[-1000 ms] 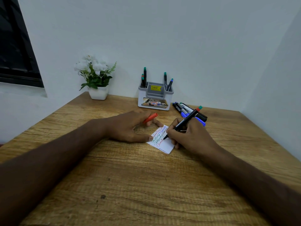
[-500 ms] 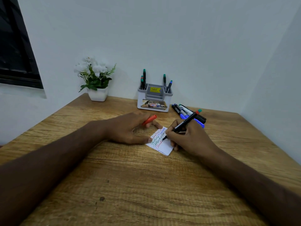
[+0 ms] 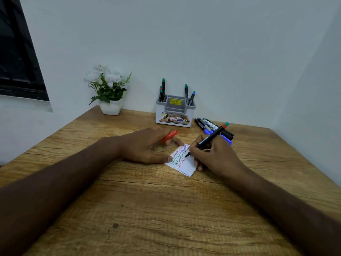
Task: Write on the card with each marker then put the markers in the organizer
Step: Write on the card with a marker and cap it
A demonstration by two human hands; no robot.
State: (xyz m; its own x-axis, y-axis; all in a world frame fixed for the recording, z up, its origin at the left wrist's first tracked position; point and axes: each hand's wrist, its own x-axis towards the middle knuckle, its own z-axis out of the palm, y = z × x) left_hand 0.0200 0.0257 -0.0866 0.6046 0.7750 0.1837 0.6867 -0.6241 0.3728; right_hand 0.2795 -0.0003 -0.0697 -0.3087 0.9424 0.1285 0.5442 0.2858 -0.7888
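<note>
Now the right hand [image 3: 215, 156] pinches a black marker [image 3: 206, 140] low on its barrel, tip down on the card [image 3: 185, 166], which lies mid-counter between the two hands. The left hand [image 3: 145, 146] pins the card's left edge with thumb and a fingertip while its curled fingers hold a red cap [image 3: 169, 136].

The organizer [image 3: 175, 111] stands at the counter's [image 3: 166, 209] far edge against the wall, several markers already upright in it. A loose pile of markers [image 3: 212, 129] lies just to its right, behind the writing hand. A potted plant [image 3: 108, 91] sits near the far left corner.

Several coloured lines already fill the upper card, so the writing looks well along, though the pile suggests more markers remain.

The card is thin and light and would likely slide on the smooth wood unless held flat. Each marker is a stiff, light, slick rod, best gripped near the tip for writing and mid-barrel for dropping upright into a slot. The cap is small and easy to fumble.
</note>
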